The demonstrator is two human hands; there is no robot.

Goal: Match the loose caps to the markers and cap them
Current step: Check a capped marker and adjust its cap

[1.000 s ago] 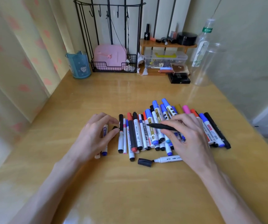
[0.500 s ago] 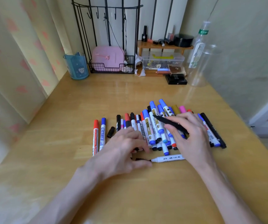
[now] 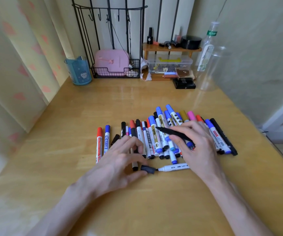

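Since the right hand (image 3: 200,147) keeps the slim black marker (image 3: 174,133) pinched between thumb and fingers, bare tip pointing left above the row of markers (image 3: 154,138), the change of the last second is all on the other side: the left hand (image 3: 120,159) has left the far left end and come across to the black cap (image 3: 147,169) lying on the table (image 3: 154,201) just off the bare tip of the white marker (image 3: 174,167). Its thumb sits below the cap's left end and its forefinger above, but the blur hides whether the pinch has closed, so I cannot tell if the cap is held yet. Where that hand was 1 second ago, 2 capped markers now lie side by side apart from the row, a red marker (image 3: 99,142) and a blue marker (image 3: 107,138), which reads as 2 finished and set aside. Between them and the row 1 small black cap (image 3: 115,139) lies loose. I judge the cap under the left hand is meant for the white marker or the slim black one, and its width will decide which
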